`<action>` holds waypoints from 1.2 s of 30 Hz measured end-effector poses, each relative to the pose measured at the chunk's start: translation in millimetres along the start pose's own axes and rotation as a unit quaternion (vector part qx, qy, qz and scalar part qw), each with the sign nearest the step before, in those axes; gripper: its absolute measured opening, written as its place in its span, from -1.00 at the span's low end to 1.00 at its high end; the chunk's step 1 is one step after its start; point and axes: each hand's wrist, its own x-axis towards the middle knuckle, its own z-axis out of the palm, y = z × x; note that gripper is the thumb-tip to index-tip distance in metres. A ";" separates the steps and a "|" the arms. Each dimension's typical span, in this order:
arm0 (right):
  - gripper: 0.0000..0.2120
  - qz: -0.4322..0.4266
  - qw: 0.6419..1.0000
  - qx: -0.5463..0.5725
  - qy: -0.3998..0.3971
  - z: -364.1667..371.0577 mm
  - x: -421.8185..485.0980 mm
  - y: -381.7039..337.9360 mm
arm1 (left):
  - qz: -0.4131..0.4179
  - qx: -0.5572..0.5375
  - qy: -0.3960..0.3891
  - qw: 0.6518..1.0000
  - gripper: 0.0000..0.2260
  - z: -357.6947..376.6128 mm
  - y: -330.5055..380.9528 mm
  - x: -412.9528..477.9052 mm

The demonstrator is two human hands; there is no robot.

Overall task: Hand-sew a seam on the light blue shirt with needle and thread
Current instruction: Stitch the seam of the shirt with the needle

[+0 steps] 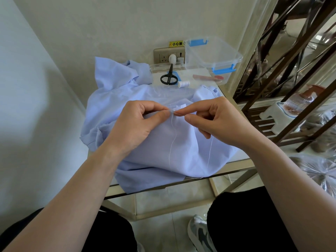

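The light blue shirt (160, 142) lies bunched over a small glass table. My left hand (138, 122) pinches a raised fold of the shirt between thumb and forefinger. My right hand (216, 119) pinches a thin needle (176, 112) whose tip meets that fold right beside the left fingertips. White thread (171, 142) hangs from the fold in two strands down the front of the shirt to the table edge.
Black scissors (169, 77), a white thread spool (183, 83) and a clear plastic box with blue clips (214, 57) sit at the back of the table (234, 166). A wall socket (169, 55) is behind. A dark metal shelf (283, 88) stands at the right.
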 end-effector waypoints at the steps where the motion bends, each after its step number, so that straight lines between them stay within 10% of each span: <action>1: -0.79 -0.002 1.000 -0.003 0.000 0.2 0.3 0.4 | 0.000 0.000 0.000 1.000 -0.90 -0.2 0.3 0.0; 23: -0.50 0.049 0.996 -0.029 -0.072 5.9 5.7 3.3 | 0.068 0.102 0.000 0.992 -0.86 0.6 0.1 -2.9; 36: -0.86 0.058 0.995 -0.031 -0.070 13.7 8.8 2.9 | 0.083 0.191 0.056 0.977 -0.88 1.5 -7.0 -2.1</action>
